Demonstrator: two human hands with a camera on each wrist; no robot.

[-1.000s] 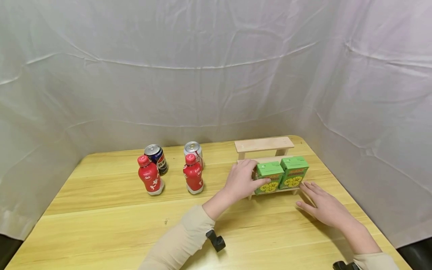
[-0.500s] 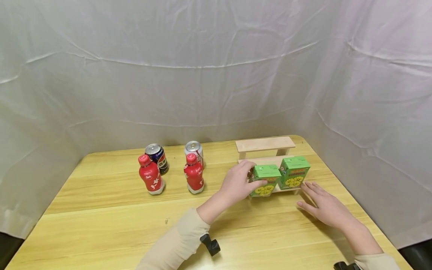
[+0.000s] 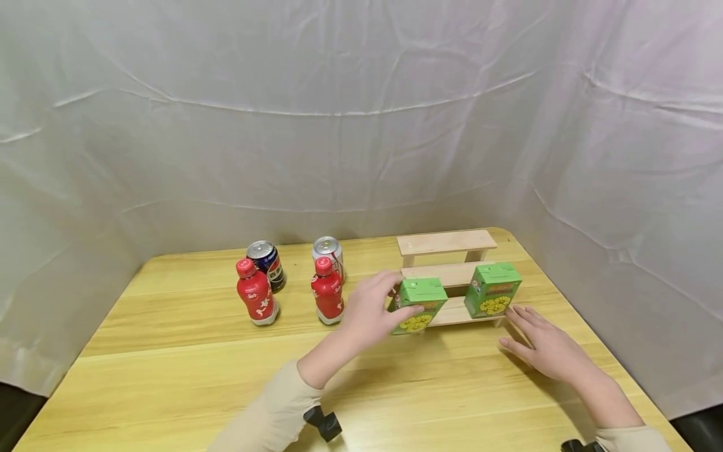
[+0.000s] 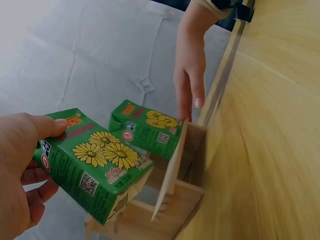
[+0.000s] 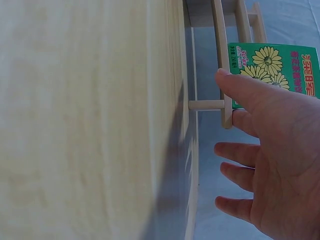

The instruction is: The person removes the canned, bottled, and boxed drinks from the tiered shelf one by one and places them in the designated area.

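Note:
My left hand (image 3: 366,312) grips a green drink carton (image 3: 425,290) printed with yellow flowers, thumb on its front face. In the left wrist view that held carton (image 4: 95,160) is tilted and clear of the wooden step shelf (image 4: 172,175). A second green carton (image 3: 493,290) stands upright on the lowest step of the shelf (image 3: 446,274), near its right end. My right hand (image 3: 548,345) is at that end with fingers extended; in the right wrist view its thumb touches the front edge of the step board (image 5: 220,45).
Two red bottles (image 3: 257,295) (image 3: 327,294) stand left of the shelf on the wooden table (image 3: 169,376). Behind them are a dark blue can (image 3: 270,260) and a silver-white can (image 3: 330,251). Grey cloth (image 3: 361,157) hangs around the back and sides.
My left hand has moved the held carton leftward, away from the other carton, widening the gap and uncovering more of the lowest step. My right hand stays nearly still.

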